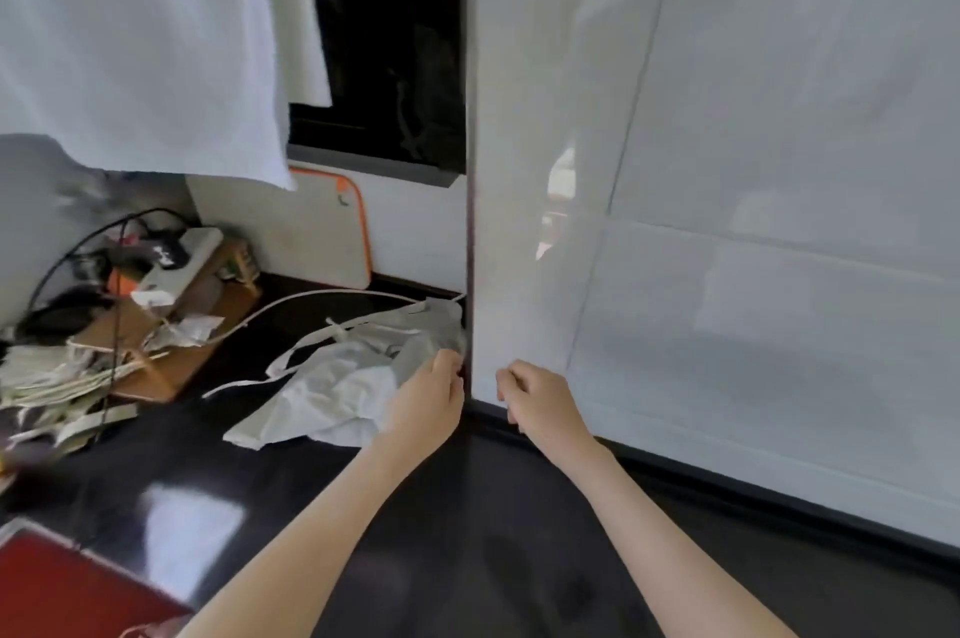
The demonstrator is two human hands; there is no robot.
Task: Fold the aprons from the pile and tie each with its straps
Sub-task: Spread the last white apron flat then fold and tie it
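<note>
Crumpled white cloth, an apron (343, 388) with its straps (311, 343) trailing loose, was seen from the head view lying on the dark counter (467, 559), pushed against the edge of a white cabinet panel (727, 221). The left hand (428, 408) was closed on the apron's right edge, its grip clamped on the fabric. The right hand (540, 403) was held just beside it, in front of the panel, fingers curled together on nothing visible. A cluttered wooden tray (171, 341) sat further left.
</note>
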